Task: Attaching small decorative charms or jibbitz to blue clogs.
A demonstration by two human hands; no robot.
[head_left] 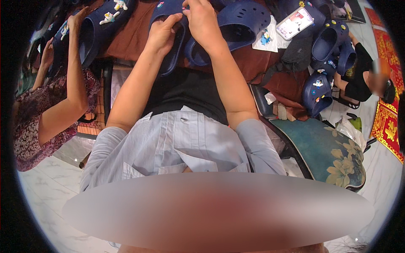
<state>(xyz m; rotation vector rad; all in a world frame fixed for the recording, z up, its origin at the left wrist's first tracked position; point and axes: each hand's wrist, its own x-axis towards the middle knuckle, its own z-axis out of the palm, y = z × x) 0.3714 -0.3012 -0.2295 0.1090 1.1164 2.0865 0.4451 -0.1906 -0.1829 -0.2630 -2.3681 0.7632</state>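
Note:
At the top middle, a navy clog [171, 62] lies with its heel toward me on the brown-covered table. My left hand [162, 34] is closed on this clog, its thumb pointing toward my other hand. The fingers of my right hand [200, 19] are pinched together over the clog's front part. Whatever is between them is too small to make out. A small coloured charm [160, 4] sits on the clog near the frame's top edge. Just right of my right hand rests another navy clog [242, 25], with holes in its upper.
A phone [295, 23] lies by a white packet [270, 40] holding a blue-white charm. Charm-decorated clogs [318, 92] stand at the right edge. A co-worker's arm [71, 80] reaches over clogs at left; another person [363, 69] sits far right. A flowered chair [320, 147] stands right of me.

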